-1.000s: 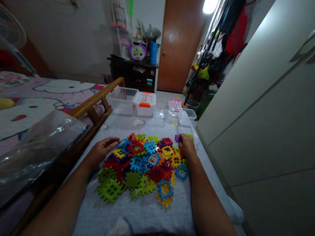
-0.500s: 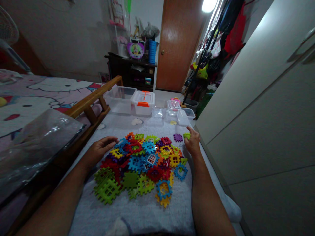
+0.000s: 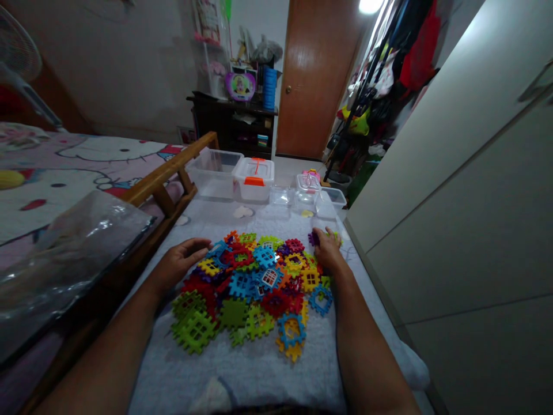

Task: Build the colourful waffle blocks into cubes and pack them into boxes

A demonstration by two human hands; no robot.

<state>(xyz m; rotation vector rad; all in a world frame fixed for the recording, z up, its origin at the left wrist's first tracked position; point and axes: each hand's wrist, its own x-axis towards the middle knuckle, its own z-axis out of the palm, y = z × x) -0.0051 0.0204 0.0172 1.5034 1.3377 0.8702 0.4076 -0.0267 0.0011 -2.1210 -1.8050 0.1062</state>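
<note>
A heap of colourful interlocking plastic tiles point(image 3: 254, 282) lies on a grey-white towel point(image 3: 242, 374). My left hand point(image 3: 181, 262) rests at the heap's left edge, fingers curled loosely beside a blue tile point(image 3: 217, 249). At the heap's far right corner my right hand point(image 3: 326, 251) has its fingers on a purple tile point(image 3: 313, 237). A green tile point(image 3: 336, 236) peeks out just beyond that hand. Whether the fingers pinch the purple tile is unclear.
Clear plastic boxes point(image 3: 215, 173) and one with an orange latch point(image 3: 254, 180) stand beyond the towel, with small clear tubs point(image 3: 330, 202) to the right. A wooden bed rail point(image 3: 168, 173) and clear plastic sheet point(image 3: 73, 248) lie left. A cupboard point(image 3: 453, 202) is close on the right.
My right hand, which had reached out right to the green tile half a second ago, has come back left onto the purple tile. The left hand stays put.
</note>
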